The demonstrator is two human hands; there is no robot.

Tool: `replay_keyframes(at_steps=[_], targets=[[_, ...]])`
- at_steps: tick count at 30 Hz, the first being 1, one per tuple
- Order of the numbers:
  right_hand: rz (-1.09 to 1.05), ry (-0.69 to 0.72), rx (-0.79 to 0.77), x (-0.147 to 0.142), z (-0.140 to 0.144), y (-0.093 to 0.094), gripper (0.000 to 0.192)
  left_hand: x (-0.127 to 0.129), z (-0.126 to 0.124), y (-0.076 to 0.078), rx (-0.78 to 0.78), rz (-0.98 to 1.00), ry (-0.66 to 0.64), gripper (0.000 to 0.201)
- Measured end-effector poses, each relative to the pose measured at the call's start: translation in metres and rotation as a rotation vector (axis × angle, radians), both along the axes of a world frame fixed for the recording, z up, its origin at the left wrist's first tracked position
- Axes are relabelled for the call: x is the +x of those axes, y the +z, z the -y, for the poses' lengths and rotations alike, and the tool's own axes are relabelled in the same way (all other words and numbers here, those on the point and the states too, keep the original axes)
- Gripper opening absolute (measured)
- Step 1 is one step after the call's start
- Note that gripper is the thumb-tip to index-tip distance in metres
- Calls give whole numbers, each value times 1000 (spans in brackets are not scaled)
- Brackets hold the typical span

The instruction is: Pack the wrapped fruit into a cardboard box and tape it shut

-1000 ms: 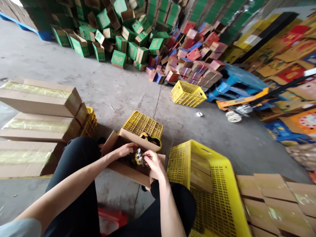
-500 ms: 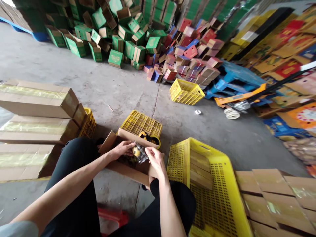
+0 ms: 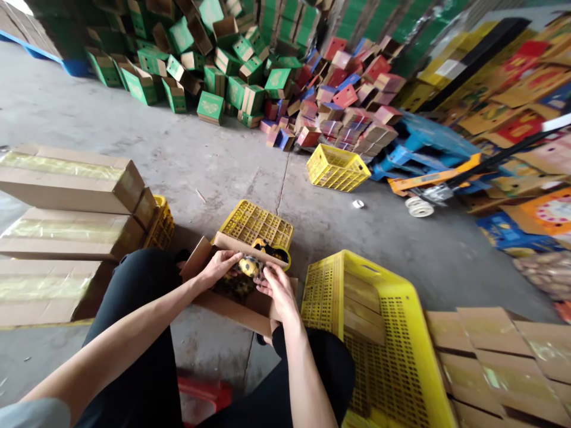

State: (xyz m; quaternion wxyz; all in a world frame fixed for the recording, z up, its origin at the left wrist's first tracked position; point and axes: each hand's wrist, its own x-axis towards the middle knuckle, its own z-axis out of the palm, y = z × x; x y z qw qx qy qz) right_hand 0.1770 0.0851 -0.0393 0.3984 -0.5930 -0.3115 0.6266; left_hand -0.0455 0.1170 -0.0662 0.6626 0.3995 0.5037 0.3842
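A round yellow thing with dark spots (image 3: 250,267), wrapped in crinkled clear plastic, is held up between my two hands; I cannot make out its kind. My left hand (image 3: 222,265) pinches its left side with thumb and fingers. On the other side, my right hand (image 3: 277,284) grips the wrapping with closed fingers. Both hands are over an open cardboard box (image 3: 223,310) between my knees. Down inside it, partly hidden, lie more dark and yellow things. Just behind the box's far flap sits a yellow-and-black container (image 3: 281,254), its contents unclear.
An upturned yellow crate (image 3: 259,221) stands beyond the box. To my right is a large yellow crate (image 3: 404,303) with flat cartons in it. Taped cartons (image 3: 62,178) are stacked at left, others (image 3: 504,356) at right. Farther off are a smaller crate (image 3: 338,169) and a pallet jack (image 3: 437,178).
The wrapped yellow thing has turned and shows more of its spotted face. My right hand has shifted slightly left and down, closer to my left hand.
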Motion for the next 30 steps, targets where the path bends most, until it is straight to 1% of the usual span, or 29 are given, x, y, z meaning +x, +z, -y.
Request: replay_keyframes(at_steps=[3,5,7,10,14,17,19,20,24,30], targets=[[-81,29,-74,-7,0,1,52,0,-1,2,94,-111,49,53],[-144,55,-97,-10,1,1,45,0,-2,3,149,-176,75,54],[-211,73,-92,-11,2,1,40,0,-2,3,158,-160,81,55],[-239,88,-62,-10,3,0,37,1,-1,2,44,-23,47,56],[-187,51,-20,-7,3,0,41,0,1,3,-136,93,5,68],[-140,29,15,-6,2,1,41,-3,3,4,-200,147,-93,71],[-120,20,34,-5,1,1,40,-5,3,4,-215,186,-167,70],[-116,12,38,-4,0,0,40,-6,3,4,-215,206,-185,68],[-125,-38,35,-2,-2,-2,41,-5,1,1,-206,273,-148,61],[-167,-82,27,-1,-3,0,39,-1,0,-2,-224,311,-65,67]])
